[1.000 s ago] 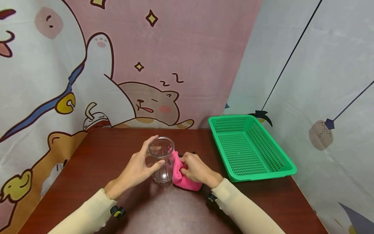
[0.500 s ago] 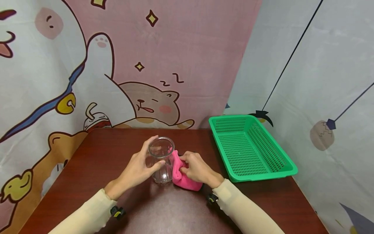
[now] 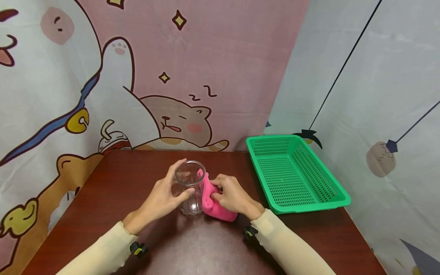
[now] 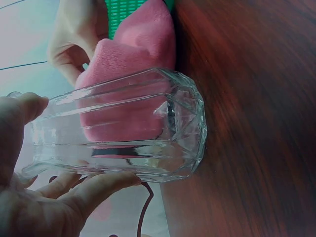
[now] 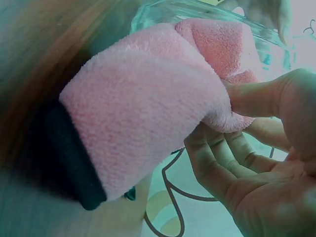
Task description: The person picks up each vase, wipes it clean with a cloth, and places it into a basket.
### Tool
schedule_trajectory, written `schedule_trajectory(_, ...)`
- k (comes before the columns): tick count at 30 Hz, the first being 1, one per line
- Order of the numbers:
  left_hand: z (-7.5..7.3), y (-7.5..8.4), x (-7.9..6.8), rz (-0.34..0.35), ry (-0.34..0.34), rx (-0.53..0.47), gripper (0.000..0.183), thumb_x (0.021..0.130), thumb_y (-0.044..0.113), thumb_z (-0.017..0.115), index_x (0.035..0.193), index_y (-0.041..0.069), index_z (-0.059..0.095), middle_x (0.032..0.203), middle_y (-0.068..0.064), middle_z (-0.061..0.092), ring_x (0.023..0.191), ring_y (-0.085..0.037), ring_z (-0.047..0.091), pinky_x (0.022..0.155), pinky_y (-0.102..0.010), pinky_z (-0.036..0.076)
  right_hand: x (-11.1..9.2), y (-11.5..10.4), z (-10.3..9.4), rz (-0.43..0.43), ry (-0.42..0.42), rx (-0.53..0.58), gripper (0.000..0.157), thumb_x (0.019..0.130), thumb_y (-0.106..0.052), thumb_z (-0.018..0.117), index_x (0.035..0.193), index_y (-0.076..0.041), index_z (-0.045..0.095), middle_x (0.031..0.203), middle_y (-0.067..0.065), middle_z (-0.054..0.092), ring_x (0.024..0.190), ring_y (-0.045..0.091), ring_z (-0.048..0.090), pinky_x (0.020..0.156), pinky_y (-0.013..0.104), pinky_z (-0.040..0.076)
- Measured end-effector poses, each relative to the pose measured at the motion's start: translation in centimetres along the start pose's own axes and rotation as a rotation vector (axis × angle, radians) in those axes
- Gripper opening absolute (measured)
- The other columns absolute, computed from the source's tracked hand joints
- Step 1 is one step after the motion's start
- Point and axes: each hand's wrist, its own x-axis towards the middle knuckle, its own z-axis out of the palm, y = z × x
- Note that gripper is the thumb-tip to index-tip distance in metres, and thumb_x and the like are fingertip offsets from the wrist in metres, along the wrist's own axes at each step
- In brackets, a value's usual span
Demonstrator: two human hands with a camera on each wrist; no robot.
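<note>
A clear glass vase (image 3: 190,204) with a round rim and faceted sides stands upright on the table. My left hand (image 3: 164,199) grips it from the left, thumb on the near side and fingers round the back. Against its right side lies a folded pink cloth (image 3: 220,212), pinched between the thumb and fingers of my right hand (image 3: 233,195). In the right wrist view the fluffy cloth (image 5: 143,94) has a dark band along its lower edge. The left wrist view shows pink cloth (image 4: 136,57) behind the vase wall (image 4: 190,118).
A green plastic basket (image 3: 309,208) with slotted walls stands at the right of the dark red-brown table (image 3: 130,172). A cartoon-printed curtain (image 3: 233,57) hangs behind the table and along its sides.
My right hand has shifted slightly up and left with the pink cloth, whose top edge now sits higher against the vase. The left hand and vase stay in place.
</note>
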Motion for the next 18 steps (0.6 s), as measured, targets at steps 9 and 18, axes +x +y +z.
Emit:
schedule_trajectory(9, -0.03, 0.05, 0.03, -0.006, -0.002, 0.0, 0.101, 0.103, 0.025, 0.093, 0.181, 0.033, 0.029, 0.147, -0.015, 0.08, 0.129, -0.034, 0.084, 0.097, -0.059, 0.066, 0.37, -0.51, -0.49, 0.007, 0.034, 0.082, 0.038, 0.098, 0.001, 0.086, 0.136, 0.0, 0.085, 0.108, 0.006, 0.079, 0.089, 0.013, 0.071, 0.079, 0.022, 0.062)
schedule_trajectory(18, -0.05, 0.06, 0.02, -0.018, -0.012, -0.006, 0.102, 0.103, 0.023, 0.094, 0.181, 0.033, 0.029, 0.148, -0.016, 0.08, 0.131, -0.037, 0.082, 0.091, -0.053, 0.068, 0.61, -0.9, -0.65, 0.008, 0.091, 0.178, 0.039, 0.098, 0.003, 0.088, 0.137, -0.001, 0.084, 0.112, 0.007, 0.079, 0.093, 0.009, 0.077, 0.088, 0.023, 0.069)
